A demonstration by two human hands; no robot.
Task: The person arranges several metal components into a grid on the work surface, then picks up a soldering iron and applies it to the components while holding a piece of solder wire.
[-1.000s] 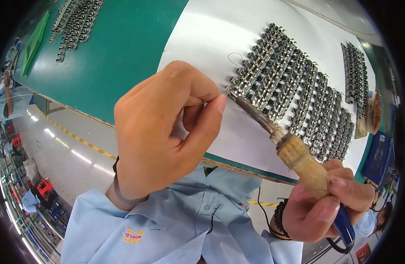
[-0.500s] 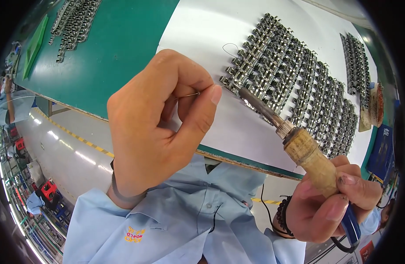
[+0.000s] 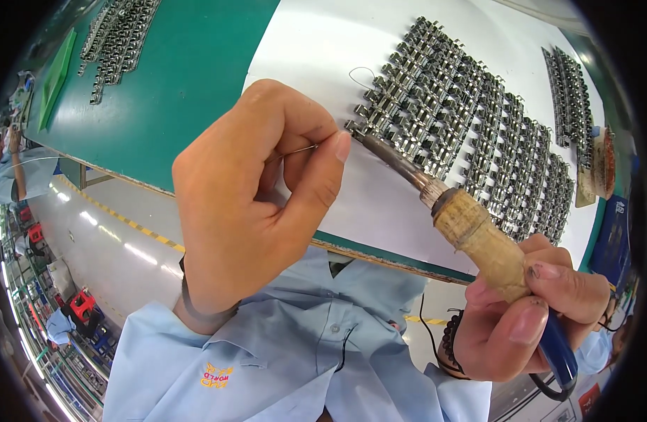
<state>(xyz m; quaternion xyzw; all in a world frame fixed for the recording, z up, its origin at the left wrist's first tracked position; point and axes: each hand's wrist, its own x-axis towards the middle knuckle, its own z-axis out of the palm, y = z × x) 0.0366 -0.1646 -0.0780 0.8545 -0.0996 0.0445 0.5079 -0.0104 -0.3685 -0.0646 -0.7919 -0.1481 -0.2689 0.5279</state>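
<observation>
My left hand is closed in a pinch on a thin solder wire, held at the near left corner of the rows of small shiny metal parts. My right hand grips a soldering iron by its tan, wrapped-looking handle, which ends in a blue section. The iron's dark tip points up and left and reaches the corner part beside my left fingertips. Whether tip and wire touch there is too small to tell. The rows lie on a white sheet.
More strips of metal parts lie on the green tabletop at far left and on the sheet's right end. A brown round-edged block and a blue box stand at the right. A green tray sits far left.
The soldering iron and my right hand have shifted left and slightly up, bringing the tip nearer my left fingertips. My left hand has hardly moved and still pinches the wire.
</observation>
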